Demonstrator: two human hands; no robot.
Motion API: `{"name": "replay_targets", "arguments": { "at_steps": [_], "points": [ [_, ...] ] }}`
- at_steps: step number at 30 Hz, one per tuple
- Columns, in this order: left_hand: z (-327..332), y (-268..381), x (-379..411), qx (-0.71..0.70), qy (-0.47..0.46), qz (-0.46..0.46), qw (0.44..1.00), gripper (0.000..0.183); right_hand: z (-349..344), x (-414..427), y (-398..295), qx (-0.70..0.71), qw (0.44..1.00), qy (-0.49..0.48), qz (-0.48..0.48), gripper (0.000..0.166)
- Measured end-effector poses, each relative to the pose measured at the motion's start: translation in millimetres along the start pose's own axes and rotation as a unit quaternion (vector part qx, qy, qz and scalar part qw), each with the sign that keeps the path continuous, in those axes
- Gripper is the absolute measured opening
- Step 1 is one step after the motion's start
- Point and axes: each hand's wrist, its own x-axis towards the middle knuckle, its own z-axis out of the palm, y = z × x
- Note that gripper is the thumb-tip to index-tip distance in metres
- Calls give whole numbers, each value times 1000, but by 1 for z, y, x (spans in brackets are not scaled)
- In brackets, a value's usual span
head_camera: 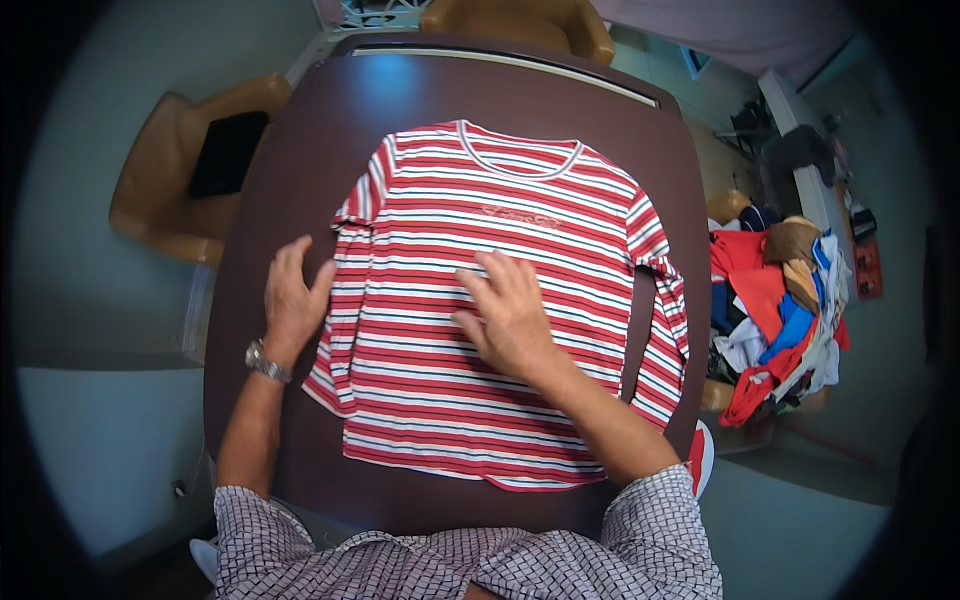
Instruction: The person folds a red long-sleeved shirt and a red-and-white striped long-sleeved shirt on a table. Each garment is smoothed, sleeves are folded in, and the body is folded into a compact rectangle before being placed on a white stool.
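Observation:
A red, white and navy striped long-sleeved shirt (pixel 450 337) lies spread flat, front up, on a dark brown table (pixel 292 172). Its neckline (pixel 517 174) faces the far side, and lettering crosses the chest. The left sleeve (pixel 346 300) runs down close along the body; the right sleeve (pixel 664 345) bends at the elbow, with a gap of bare table beside it. My left hand (pixel 296 292), a metal watch on its wrist, is beside the left sleeve with fingers apart. Over the middle of the shirt is my right hand (pixel 510 315), fingers spread and holding nothing; whether it touches the fabric I cannot tell.
A heap of mixed clothes (pixel 780 315) sits on a chair to the right. On the left stands a tan armchair (pixel 157 180) with a black cushion (pixel 229 154). Another tan armchair (pixel 517 22) is beyond the table's far edge. A white counter (pixel 795 135) lies far right.

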Motion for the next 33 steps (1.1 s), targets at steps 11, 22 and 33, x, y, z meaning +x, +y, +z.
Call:
{"name": "replay_targets", "arguments": {
  "at_steps": [11,22,33],
  "points": [
    [-1,-7,-64,-92,34,-10,995,12,40,-51,-23,-24,997,-70,18,61],
    [-26,-31,-19,-646,-158,-427,613,57,24,-58,-27,0,999,-29,14,54],
    [-59,-20,65,133,170,149,965,23,21,-57,-25,8,1000,-24,18,53]
  ]
}}
